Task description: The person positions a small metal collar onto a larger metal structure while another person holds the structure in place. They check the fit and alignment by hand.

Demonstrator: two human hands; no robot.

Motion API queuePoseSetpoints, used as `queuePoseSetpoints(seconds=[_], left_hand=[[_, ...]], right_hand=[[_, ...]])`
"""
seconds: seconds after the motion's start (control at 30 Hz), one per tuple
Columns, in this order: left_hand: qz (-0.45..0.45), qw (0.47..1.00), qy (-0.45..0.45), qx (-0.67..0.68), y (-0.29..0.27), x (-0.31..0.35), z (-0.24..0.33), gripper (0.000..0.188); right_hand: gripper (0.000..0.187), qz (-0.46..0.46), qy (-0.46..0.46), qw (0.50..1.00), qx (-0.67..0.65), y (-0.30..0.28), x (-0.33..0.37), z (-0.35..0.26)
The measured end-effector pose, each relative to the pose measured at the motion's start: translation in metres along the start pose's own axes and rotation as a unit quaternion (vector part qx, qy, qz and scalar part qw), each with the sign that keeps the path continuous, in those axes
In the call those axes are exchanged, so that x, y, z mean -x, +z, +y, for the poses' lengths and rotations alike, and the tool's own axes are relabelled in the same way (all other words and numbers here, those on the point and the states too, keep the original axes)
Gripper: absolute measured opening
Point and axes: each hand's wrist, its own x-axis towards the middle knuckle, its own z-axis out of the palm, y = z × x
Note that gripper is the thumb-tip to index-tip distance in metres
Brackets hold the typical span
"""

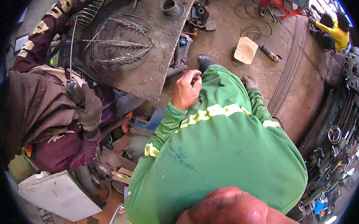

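My left hand [186,89] rests at my lap by the near edge of a grimy metal table, its fingers curled in; I see nothing held in it. Further right, my right hand [249,81] hangs by my leg beyond the green sleeve; it is small and partly hidden, so its fingers do not show well. On the table [146,86] lies a round frame of thin metal rods [122,46] with rows of short spiky pieces. A short flanged pipe [170,8] stands at the table's far edge. At left, a co-worker's gloved hand [89,110] grips a holder with a long thin rod [73,48].
A grinder-like power tool [271,54] lies on the floor beside a round seat with a pale top [245,50]. Loose cables [260,24] curl near a red stand [277,3]. A person in yellow [336,33] crouches far right. Metal parts [329,157] crowd the right side.
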Motion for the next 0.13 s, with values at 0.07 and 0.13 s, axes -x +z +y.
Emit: queuePoseSetpoints(seconds=[0.07, 0.13], left_hand=[[0.005, 1.0, 0.01, -0.002, 0.001, 0.004, 0.005, 0.025], [0.019, 1.0, 0.003, -0.003, 0.005, 0.013, 0.001, 0.026]], right_hand=[[0.037, -0.032, -0.127, 0.912, 0.389, -0.018, -0.006, 0.037], [0.046, -0.055, -0.189, 0.805, 0.559, -0.023, -0.011, 0.053]])
